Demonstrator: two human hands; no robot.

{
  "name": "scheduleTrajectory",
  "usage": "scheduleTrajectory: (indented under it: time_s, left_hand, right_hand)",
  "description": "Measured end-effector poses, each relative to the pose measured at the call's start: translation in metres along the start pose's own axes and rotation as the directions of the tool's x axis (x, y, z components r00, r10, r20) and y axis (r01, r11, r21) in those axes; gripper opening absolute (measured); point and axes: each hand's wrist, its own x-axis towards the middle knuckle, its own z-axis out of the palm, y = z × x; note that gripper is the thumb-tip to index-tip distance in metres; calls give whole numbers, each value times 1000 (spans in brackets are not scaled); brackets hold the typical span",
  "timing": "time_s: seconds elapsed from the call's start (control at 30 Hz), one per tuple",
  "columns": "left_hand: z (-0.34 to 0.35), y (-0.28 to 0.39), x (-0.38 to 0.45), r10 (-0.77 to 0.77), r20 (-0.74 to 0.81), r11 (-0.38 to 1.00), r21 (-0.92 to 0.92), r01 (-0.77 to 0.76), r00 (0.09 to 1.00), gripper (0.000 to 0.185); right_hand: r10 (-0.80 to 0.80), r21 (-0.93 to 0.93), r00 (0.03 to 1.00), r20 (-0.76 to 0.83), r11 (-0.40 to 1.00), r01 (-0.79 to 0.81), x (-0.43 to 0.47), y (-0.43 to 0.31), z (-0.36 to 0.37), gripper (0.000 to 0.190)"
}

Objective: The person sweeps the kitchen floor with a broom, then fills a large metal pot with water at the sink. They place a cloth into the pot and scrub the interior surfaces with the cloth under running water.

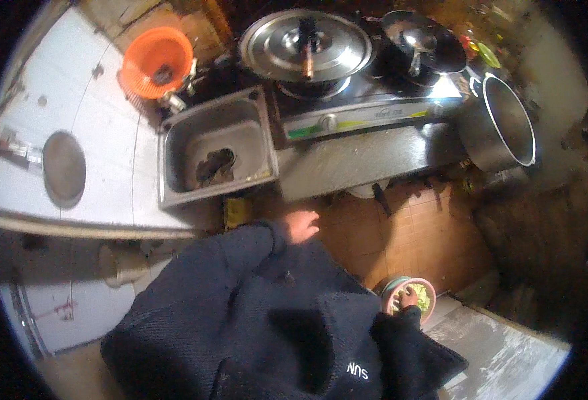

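My left hand (303, 227) hangs in front of my dark jacket, near the counter's front edge, with slightly curled fingers apart and nothing in them. Low on the right, my right hand (408, 298) reaches over the rim of a pink plastic basket (431, 311). Its fingers are inside, at pale green chopped vegetables (420, 294). Whether they grip the vegetables or the basket is too small to tell. A greenish container (390, 284) shows behind the basket's rim.
Ahead is a steel sink (246, 135) with a dark object inside. A gas stove (374, 114) carries a lidded steel pot (264, 50) and a wok (446, 52) with a ladle. A deep pot (484, 135) stands right; an orange basket (139, 55), left. Brown tiles (419, 220) cover the floor.
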Motion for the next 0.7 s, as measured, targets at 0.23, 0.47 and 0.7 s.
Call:
scheduleTrajectory:
  time_s: [0.23, 0.47, 0.7]
  left_hand:
    - [11, 2, -37, 19, -72, 998, 55, -15, 997, 31]
    - [23, -27, -46, 40, 6, 985, 170, -40, 999, 31]
    - [-10, -39, -11, 63, -12, 997, 51, -62, 998, 25]
  right_hand:
    - [-27, -139, 995, 98, 989, 40, 38, 48, -22, 52]
    - [15, -89, 997, 80, 996, -8, 50, 60, -37, 44]
    - [2, -67, 1000, 0, 998, -2, 7, 28, -18, 43]
